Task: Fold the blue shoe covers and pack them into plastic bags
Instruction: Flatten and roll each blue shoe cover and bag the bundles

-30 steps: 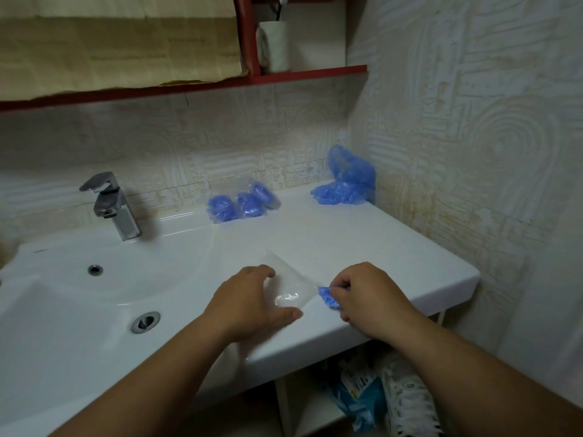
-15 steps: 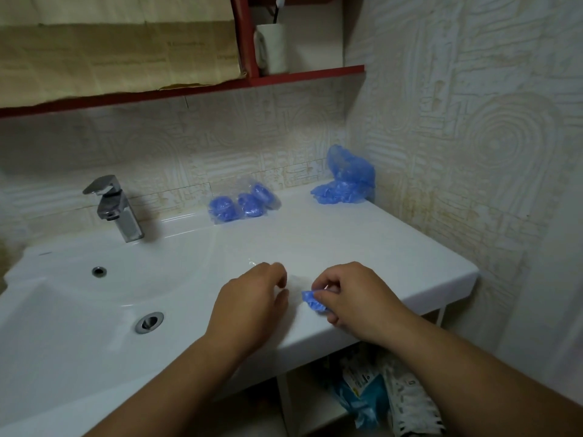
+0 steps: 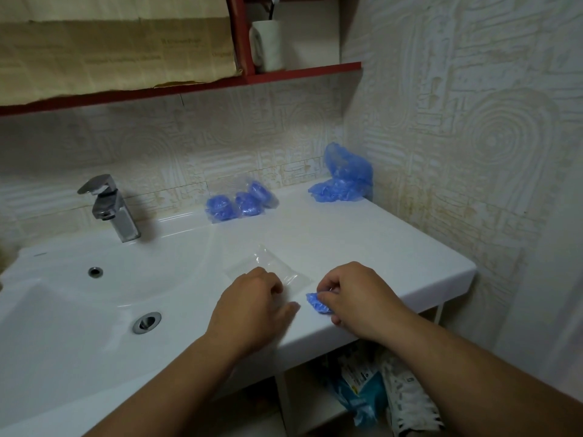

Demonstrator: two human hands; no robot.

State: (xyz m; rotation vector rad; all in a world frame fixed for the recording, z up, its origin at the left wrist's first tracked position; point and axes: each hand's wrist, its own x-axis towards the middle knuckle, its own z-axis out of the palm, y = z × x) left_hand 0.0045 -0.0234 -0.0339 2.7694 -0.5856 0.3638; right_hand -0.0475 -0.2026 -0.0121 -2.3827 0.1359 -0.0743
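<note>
The right grip (image 3: 353, 294) is pinching a folded cover (image 3: 316, 302) just beside the bag (image 3: 268, 268), which the left grip (image 3: 252, 305), curled over it, is holding down on the desk (image 3: 378, 244), probably steadying its mouth for loading.

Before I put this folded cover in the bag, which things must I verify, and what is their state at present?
1. Folded shoe cover pinched in the right hand: ok.
2. Cover compact, not unfolding: ok.
3. Clear plastic bag flat on the counter under the left hand: ok.
4. Bag mouth open and facing the cover: cannot tell, the film is transparent.
5. Cover inside the bag: not ok, it is outside, just right of the bag.
6. Packed bags and loose covers at the wall, apart from the hands: ok.
</note>
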